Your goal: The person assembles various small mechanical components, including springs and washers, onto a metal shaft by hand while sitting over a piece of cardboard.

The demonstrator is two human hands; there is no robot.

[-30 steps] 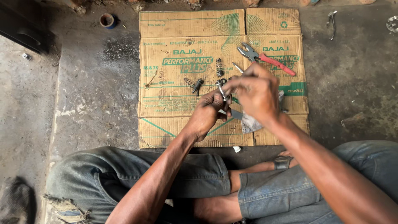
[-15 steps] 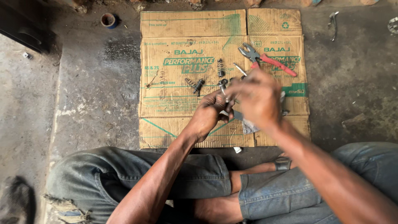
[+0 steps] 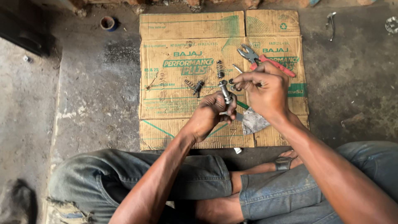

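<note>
At the bottom of the view, crossed legs in worn blue jeans [image 3: 137,178] are seen on the concrete floor [image 3: 83,103]. Just above the knees, the left hand [image 3: 209,116] is closed round a small metal shaft [image 3: 226,93], held approx. upright w/ its rounded top poking out above the fingers. Beside it, to the right, the right hand [image 3: 265,89] is curled w/ fingertips pinched on a small dark ring-like part [image 3: 232,81], held just beside the shaft's top; whether the two touch can't be told. Under the right wrist a grey rag [image 3: 253,121] is laid on a flattened cardboard sheet [image 3: 174,120], spread on the floor. Further out on the cardboard, a dark coil spring w/ a small black piece [image 3: 195,86] is seen left of the hands, and another short spring [image 3: 219,68] beyond it. Red-handled pliers [image 3: 265,61] are laid past the right hand, jaws pointing up-left. Far off, a small round blue cap [image 3: 107,23] is seen top left and a bent metal piece [image 3: 330,20] top right, both on the floor.
</note>
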